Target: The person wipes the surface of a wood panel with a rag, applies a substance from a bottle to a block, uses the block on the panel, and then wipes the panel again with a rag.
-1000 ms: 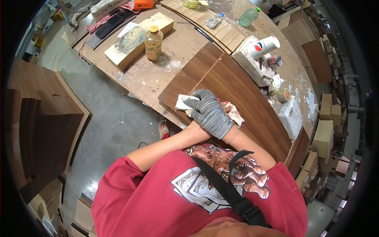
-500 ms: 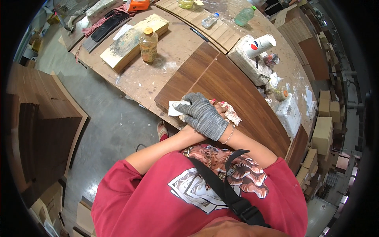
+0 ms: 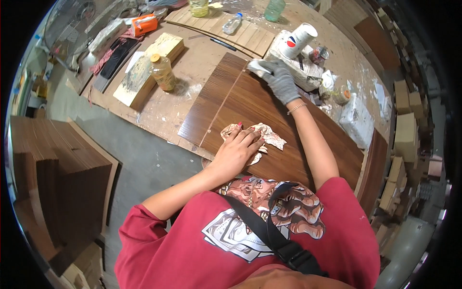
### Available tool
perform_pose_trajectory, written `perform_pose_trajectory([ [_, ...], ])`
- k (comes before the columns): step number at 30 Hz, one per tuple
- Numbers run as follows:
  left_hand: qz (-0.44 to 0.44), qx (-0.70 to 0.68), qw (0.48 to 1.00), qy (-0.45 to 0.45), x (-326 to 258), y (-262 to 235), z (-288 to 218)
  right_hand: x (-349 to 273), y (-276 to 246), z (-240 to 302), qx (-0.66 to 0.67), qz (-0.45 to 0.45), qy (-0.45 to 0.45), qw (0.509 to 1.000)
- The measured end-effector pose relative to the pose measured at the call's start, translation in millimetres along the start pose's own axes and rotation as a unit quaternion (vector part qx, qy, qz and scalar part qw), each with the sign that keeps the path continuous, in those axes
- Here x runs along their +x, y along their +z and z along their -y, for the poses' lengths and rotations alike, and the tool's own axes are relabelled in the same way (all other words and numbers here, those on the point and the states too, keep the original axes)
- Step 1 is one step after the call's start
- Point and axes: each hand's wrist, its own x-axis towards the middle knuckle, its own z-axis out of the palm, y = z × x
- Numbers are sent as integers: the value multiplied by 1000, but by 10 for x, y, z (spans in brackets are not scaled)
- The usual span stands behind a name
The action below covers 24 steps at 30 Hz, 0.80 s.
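A dark brown wood-grain board (image 3: 284, 130) lies on the worktable in front of me, with a thin pale groove across it near its left end. My left hand (image 3: 238, 148), bare, rests on a crumpled cream-and-red cloth (image 3: 272, 136) near the board's front edge, fingers curled onto it. My right hand (image 3: 280, 83), in a grey knit glove, reaches to the board's far edge beside the groove. Its fingers are closed on a small white flat piece (image 3: 260, 67) pressed against the board there; its material is hard to make out.
A bottle with a yellow cap (image 3: 162, 73) and a wooden block (image 3: 171, 45) stand at left. Beyond are pale slats (image 3: 250, 38), a clear bottle (image 3: 233, 24) and a black marker (image 3: 223, 44). A white cup (image 3: 299, 41) sits on a wrapped block at right. Stacked panels (image 3: 62, 154) stand at far left.
My hands were together at the board's near edge. The right hand has slid along the groove to the far edge with the white piece; the left stays on the cloth.
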Motion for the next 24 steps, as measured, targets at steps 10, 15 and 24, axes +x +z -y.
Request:
perform_pose_trajectory([
  [10,78,18,997,8,245,-148,-116,673,34,-203,-175,123,54,975],
  [15,53,31,998,-11,440,-113,-57,390,112,-907,161,25,188,969],
  [24,-27,197,978,-62,1499,5,1005,137,34,-709,477,-137,216,841],
])
